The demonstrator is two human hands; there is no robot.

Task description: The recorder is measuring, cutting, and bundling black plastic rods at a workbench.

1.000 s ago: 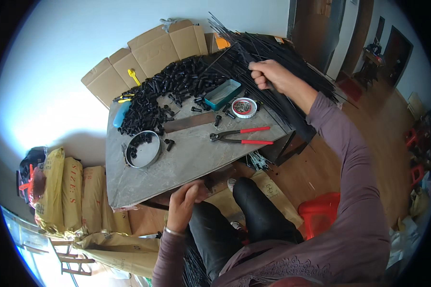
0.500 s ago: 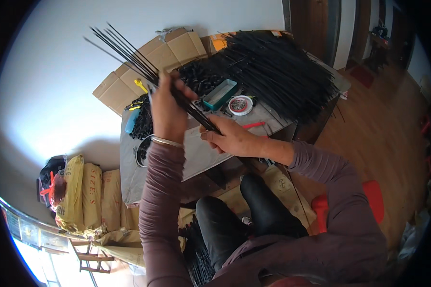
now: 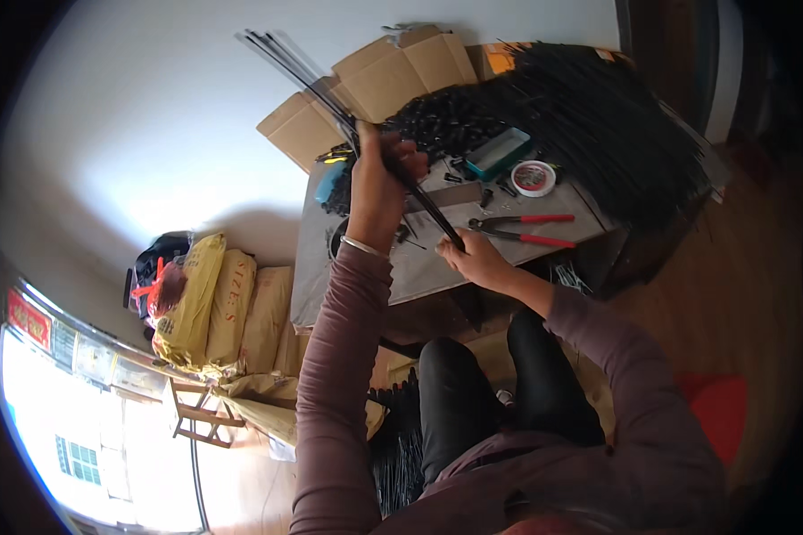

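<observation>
A bundle of thin black rods (image 3: 433,210) slants across in front of me, its far ends rising against the white wall. My left hand (image 3: 376,192), with a silver bangle at the wrist, is closed around the upper middle of the bundle; some of its fingers are blurred. The near end sits in the closed fingers of my right hand (image 3: 480,260), above the table's front edge. Beside that hand lie red-handled pincers (image 3: 522,228) on the grey table (image 3: 330,285).
A large pile of black rods (image 3: 616,134) covers the table's right side. Small black parts (image 3: 446,111) are heaped near an upright cardboard sheet (image 3: 401,76). A teal tray (image 3: 500,153) and a round white dish (image 3: 533,178) stand mid-table. Yellow sacks (image 3: 192,303) stand left.
My view has swung left, so the table sits further right in it. The rods' far ends look closer together. Both hands still hold the bundle, and the pincers now show fully.
</observation>
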